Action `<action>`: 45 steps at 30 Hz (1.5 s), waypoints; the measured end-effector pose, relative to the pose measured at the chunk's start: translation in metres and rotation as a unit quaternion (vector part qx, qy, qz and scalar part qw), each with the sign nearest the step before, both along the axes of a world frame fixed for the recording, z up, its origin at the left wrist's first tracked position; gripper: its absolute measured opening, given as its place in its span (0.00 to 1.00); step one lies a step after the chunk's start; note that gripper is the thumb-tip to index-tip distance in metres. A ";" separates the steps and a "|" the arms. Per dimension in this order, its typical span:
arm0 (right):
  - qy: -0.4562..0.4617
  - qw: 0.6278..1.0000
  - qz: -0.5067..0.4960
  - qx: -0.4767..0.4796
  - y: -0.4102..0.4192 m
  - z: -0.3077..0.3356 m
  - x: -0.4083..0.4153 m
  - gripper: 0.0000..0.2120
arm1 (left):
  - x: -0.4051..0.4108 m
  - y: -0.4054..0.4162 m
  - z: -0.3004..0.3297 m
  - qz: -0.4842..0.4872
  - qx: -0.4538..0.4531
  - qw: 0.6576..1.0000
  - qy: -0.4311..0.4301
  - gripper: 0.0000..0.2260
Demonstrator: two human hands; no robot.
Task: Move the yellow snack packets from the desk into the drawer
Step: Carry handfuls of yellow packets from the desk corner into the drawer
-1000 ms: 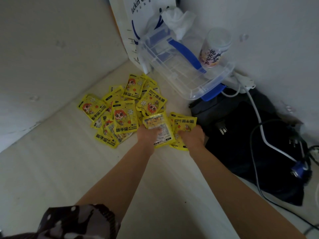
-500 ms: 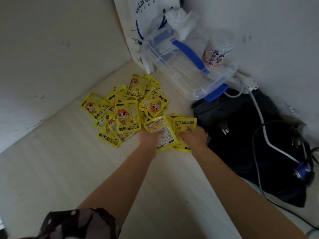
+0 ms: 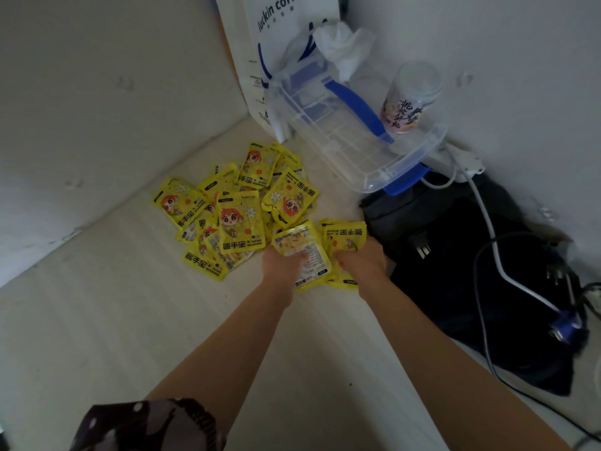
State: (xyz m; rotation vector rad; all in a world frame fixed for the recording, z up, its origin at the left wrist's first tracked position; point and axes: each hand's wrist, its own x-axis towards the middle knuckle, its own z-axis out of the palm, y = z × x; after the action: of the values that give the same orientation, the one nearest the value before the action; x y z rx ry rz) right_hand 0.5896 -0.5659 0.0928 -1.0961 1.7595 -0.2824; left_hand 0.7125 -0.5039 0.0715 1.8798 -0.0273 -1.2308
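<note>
Several yellow packets [image 3: 240, 219] with a red-haired cartoon figure lie in a loose pile on the pale desk [image 3: 97, 320], near the back corner. My left hand [image 3: 283, 265] grips a packet [image 3: 302, 249] turned printed-back up at the pile's right edge. My right hand [image 3: 361, 262] is closed on another yellow packet [image 3: 344, 236] right beside it, with more packets under both hands. No drawer shows in this view.
A clear plastic box with blue handles [image 3: 341, 131] leans at the back, a printed cup [image 3: 409, 99] on it and a white paper bag [image 3: 260, 60] behind. A black bag [image 3: 471, 271] with cables and plugs [image 3: 494, 255] lies to the right. Walls close in on the left and back.
Both hands have stayed on the same two packets at the pile's right edge. The view has shifted slightly; the pile itself has not moved.
</note>
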 end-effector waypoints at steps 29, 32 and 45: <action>-0.122 0.992 0.038 0.005 0.148 0.011 -0.092 0.20 | -0.045 0.203 0.034 0.045 -0.030 0.998 -0.030 0.13; -0.124 0.991 0.042 0.004 0.174 0.012 -0.104 0.20 | -0.059 0.228 0.039 -0.001 -0.035 0.997 -0.064 0.11; -0.120 0.993 -0.018 -0.012 0.310 0.027 -0.142 0.20 | -0.083 0.334 0.051 -0.117 -0.073 0.987 -0.085 0.11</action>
State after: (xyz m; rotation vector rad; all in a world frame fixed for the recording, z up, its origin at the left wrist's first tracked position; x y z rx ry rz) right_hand 0.4474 -0.2557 0.1196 -1.0048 1.5651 -0.4408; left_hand 0.6297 -0.1695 0.1222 1.8855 -0.4321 -1.1833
